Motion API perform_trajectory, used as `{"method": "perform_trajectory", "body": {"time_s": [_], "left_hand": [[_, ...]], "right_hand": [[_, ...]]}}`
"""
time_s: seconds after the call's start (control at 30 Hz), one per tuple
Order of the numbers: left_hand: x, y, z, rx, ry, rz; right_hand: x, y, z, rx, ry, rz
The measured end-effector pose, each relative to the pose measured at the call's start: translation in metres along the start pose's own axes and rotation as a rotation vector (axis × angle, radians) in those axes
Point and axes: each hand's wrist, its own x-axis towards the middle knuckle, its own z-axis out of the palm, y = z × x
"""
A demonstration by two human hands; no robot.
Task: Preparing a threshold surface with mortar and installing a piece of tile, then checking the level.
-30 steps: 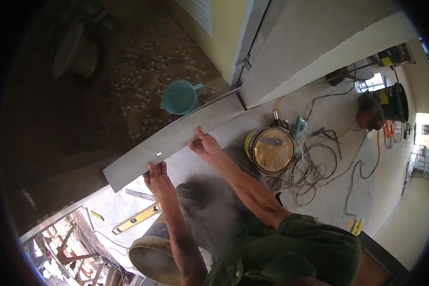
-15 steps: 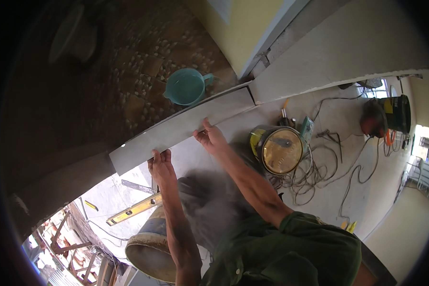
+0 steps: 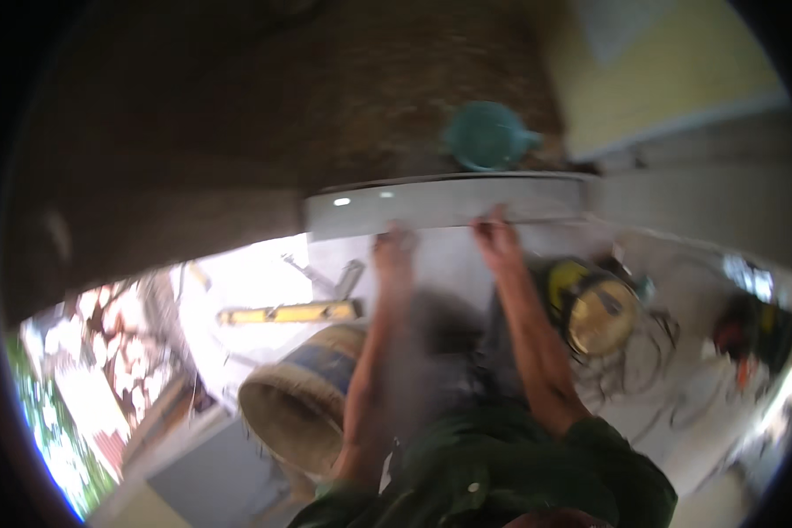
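Note:
A long grey tile strip point(image 3: 440, 202) lies across the middle of the view on the edge of a brown, pebble-patterned floor point(image 3: 387, 114). My left hand point(image 3: 393, 251), smeared by motion, grips the strip's near edge left of centre. To its right, my right hand point(image 3: 497, 238) is closed on the same edge. Just beyond the strip stands a teal handled jug point(image 3: 487, 136), touched by neither hand. The picture is blurred, so finger detail is faint.
Yellow level point(image 3: 286, 313) lies below the strip. A large bucket point(image 3: 264, 396) tilts beside my left forearm. A lidded pail point(image 3: 603, 312), tangled cords point(image 3: 642, 370) and a black bucket point(image 3: 766, 339) are at right. Rubble point(image 3: 114, 352) shows at far left; a pale wall point(image 3: 669, 70) rises upper right.
My view has swung round, so the strip now runs nearly level and the jug appears farther right. Both hands stay at the strip's edge.

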Motion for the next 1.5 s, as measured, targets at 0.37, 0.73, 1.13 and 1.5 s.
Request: {"method": "perform_trajectory", "body": {"time_s": [0.37, 0.73, 1.13, 1.5], "left_hand": [[-0.003, 0.029, 0.030, -0.132, 0.286, -0.260], [0.008, 0.024, 0.041, -0.190, 0.265, -0.250], [0.010, 0.024, 0.034, -0.107, 0.267, -0.226], [-0.034, 0.008, 0.000, -0.107, 0.430, -0.429]], "right_hand": [[-0.043, -0.078, 0.032, 0.078, 0.087, 0.561], [-0.022, -0.106, 0.072, -1.498, -0.324, -0.705], [-0.002, -0.121, 0.100, -1.486, -0.747, -0.545], [0.007, -0.114, 0.090, -1.572, -0.812, -0.568]]}}
